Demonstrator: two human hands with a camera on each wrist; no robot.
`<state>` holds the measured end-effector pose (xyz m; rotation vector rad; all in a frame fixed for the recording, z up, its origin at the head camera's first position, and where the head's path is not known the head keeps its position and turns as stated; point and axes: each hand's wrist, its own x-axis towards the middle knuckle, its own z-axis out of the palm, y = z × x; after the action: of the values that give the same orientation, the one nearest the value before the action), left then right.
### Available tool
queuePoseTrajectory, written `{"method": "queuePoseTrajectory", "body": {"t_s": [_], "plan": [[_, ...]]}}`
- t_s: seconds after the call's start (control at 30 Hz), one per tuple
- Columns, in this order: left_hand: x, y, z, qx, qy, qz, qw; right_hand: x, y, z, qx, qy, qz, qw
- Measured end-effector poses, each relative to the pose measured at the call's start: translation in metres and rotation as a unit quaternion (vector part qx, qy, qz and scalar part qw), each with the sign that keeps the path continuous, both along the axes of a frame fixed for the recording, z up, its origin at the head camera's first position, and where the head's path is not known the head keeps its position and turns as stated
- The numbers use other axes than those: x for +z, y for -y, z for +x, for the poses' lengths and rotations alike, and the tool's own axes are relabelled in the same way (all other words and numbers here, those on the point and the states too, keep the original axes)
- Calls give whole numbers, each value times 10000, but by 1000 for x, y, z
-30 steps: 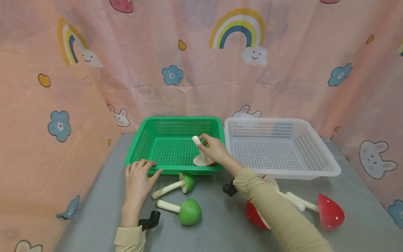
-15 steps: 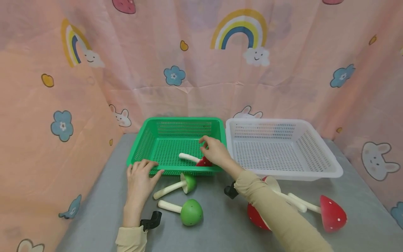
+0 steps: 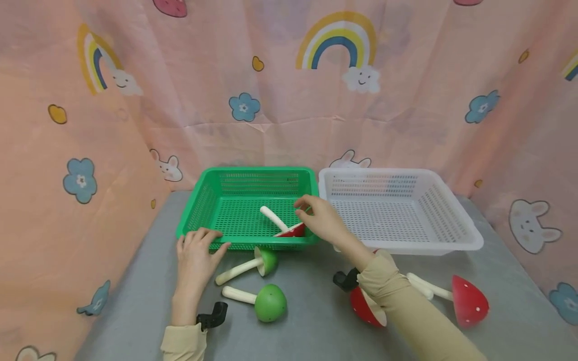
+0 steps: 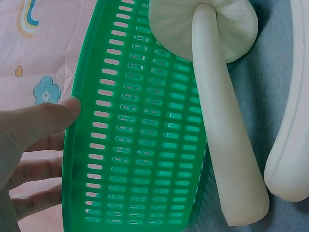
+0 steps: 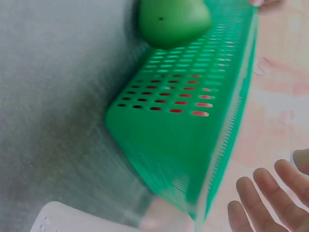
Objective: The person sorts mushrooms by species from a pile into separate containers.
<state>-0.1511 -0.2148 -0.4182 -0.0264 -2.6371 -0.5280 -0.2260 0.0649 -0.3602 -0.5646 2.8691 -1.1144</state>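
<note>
A toy mushroom with a red cap (image 3: 294, 231) and white stem lies inside the green basket (image 3: 248, 240), near its front right corner. My right hand (image 3: 321, 218) hovers over that corner with loosely bent fingers, holding nothing. At the front left rim my left hand (image 3: 196, 258) grips the basket; in the left wrist view the thumb (image 4: 70, 108) touches the rim while the fingers go behind the wall. Just in front lie two green-capped mushrooms, one (image 3: 266, 260) by the basket and another (image 3: 271, 303) nearer me.
A white basket (image 3: 406, 246) stands directly right of the green one. Red-capped mushrooms (image 3: 469, 301) lie on the grey table at the right, some partly hidden by my right sleeve (image 3: 406, 306). A pink printed curtain (image 3: 280, 140) hangs behind.
My right hand has let go of the red-capped mushroom, which dropped and tipped over in the green basket. The hand has then drawn back to the right. My left hand stays on the rim.
</note>
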Motion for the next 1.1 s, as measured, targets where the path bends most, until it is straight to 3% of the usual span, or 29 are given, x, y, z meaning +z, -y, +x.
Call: {"method": "queuePoseTrajectory", "body": {"t_s": [0.23,0.6,1.1], "plan": [[-2,1,1,-7,60,21,10000,9,-18,17,-139,80,-344,9993],[-1,2,1,-17,100,55,9999,16,-43,41,-142,-37,-298,9994],[-1,-2,1,-47,-80,57,9999,22,-85,79,-480,-460,312,9973]]}}
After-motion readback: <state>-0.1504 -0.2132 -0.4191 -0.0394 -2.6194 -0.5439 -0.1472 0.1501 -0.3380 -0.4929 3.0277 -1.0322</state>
